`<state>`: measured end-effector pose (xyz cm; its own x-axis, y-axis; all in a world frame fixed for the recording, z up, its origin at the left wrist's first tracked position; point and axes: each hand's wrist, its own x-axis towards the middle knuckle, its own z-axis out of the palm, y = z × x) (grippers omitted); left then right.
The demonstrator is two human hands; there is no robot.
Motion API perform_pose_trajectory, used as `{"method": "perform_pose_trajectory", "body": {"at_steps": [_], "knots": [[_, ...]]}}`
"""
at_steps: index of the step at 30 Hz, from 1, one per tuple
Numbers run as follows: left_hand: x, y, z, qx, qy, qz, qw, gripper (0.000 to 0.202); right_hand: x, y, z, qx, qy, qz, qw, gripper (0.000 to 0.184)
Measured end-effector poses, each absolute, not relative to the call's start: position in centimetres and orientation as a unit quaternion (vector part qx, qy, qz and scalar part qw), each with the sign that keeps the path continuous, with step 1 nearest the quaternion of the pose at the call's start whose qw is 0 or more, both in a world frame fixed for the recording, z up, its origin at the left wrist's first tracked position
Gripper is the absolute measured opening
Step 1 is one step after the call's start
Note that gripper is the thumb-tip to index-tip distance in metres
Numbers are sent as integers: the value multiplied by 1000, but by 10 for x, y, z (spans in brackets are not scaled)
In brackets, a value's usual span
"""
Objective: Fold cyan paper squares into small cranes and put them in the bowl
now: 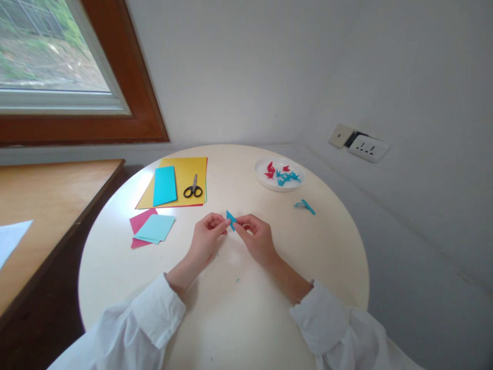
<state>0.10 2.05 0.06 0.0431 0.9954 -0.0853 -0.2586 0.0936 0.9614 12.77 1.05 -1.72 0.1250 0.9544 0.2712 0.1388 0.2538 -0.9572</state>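
A small folded piece of blue paper [231,218] is held up between my two hands over the middle of the table. My left hand [208,231] pinches its left side between thumb and fingers. On the other side, my right hand [254,234] grips the paper's right edge the same way. The piece looks pointed at the top; its lower part is partly covered by my thumbs. Beyond my hands, at the right, a white dish [259,180] holds several small folded red and blue paper shapes [288,178].
Black-handled scissors [193,188] and a blue paper stack [165,186] lie on yellow sheets [187,167] at the back left. Nearer are light blue squares [156,227] over red ones [140,219]. Blue paper strips [306,206] lie right on the round table [331,257].
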Motion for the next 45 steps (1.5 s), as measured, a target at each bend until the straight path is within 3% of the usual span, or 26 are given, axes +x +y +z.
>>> {"method": "perform_pose_trajectory", "body": {"at_steps": [7,11,19,24,30,38,45], "knots": [[3,16,0,496,457,525,519,18,133,11,-17,-513,-610,203,569,5],[4,16,1,511,447,516,522,18,133,11,-18,-466,-646,180,577,5],[4,17,-1,444,427,539,575,20,129,10,-19,-436,-669,221,561,7],[1,20,-3,405,434,540,598,25,130,8,-17,-460,-618,309,558,15],[-1,20,0,426,438,542,577,47,131,12,-21,-446,-556,408,570,18],[-1,20,-3,463,417,539,568,26,130,14,-18,-428,-522,469,570,22],[-1,21,-2,450,424,538,573,22,131,13,-16,-428,-508,500,555,24]]}}
